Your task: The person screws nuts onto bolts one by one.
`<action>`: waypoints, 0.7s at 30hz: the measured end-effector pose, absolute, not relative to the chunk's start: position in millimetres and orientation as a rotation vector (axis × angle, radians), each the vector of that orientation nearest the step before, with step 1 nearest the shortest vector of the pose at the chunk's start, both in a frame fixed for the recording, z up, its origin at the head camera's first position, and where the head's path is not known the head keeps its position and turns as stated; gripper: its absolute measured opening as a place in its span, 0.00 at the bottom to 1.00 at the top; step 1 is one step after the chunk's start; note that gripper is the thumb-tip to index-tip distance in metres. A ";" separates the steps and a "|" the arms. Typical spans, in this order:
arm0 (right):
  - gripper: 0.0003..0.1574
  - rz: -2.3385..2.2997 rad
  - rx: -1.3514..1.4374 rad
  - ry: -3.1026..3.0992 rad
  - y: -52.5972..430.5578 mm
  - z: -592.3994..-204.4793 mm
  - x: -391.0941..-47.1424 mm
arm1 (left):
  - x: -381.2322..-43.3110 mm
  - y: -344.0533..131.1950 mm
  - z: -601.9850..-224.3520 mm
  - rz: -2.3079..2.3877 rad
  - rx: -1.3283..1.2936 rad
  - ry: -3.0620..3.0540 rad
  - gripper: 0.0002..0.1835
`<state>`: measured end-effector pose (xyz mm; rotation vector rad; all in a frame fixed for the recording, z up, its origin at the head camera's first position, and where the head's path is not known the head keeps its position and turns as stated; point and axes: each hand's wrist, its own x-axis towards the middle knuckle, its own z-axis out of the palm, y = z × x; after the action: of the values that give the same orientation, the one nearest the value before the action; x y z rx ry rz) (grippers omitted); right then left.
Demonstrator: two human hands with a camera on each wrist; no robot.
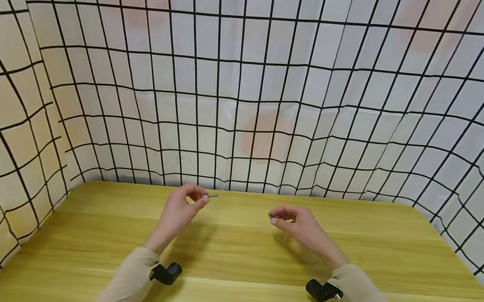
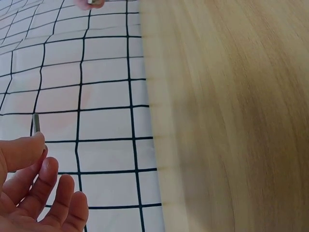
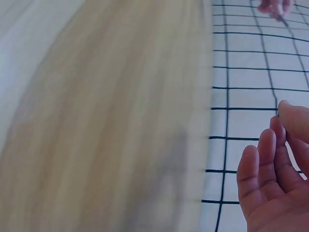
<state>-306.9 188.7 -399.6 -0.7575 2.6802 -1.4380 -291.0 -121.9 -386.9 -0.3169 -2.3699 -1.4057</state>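
Note:
My left hand [image 1: 179,208] is raised above the far part of the table, pinching a short, thin metal rod [image 1: 213,195] between thumb and forefinger. In the left wrist view the grey rod [image 2: 36,123] sticks up past the thumb tip, and the other fingers are loosely bent. Across a gap, my right hand [image 1: 299,224] holds thumb and forefinger together on a small dark piece [image 1: 271,216]. Fingers mostly hide that piece, so its kind cannot be told. Seen from the right wrist, the right hand [image 3: 277,179] has its remaining fingers half extended.
A yellowish wood-grain table [image 1: 228,297] lies beneath both hands. White cloth with a black grid [image 1: 253,79] hangs behind it and along both sides. Black wrist cameras [image 1: 168,273] are strapped at both sleeve cuffs.

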 end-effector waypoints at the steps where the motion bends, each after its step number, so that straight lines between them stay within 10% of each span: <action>1: 0.15 -1.445 -0.745 2.688 187.7 -398.7 -306.5 | -290.9 -122.1 -386.9 -1.408 -0.317 -2.369 0.04; 21: 0.15 -1.729 -0.610 2.612 175.6 -393.7 -300.7 | -288.8 -123.7 -377.7 -1.407 -0.303 -2.371 0.05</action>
<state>-300.7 175.6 -393.7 -0.6103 2.6117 -1.7290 -288.8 -123.7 -377.7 -0.3026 -2.3708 -1.4073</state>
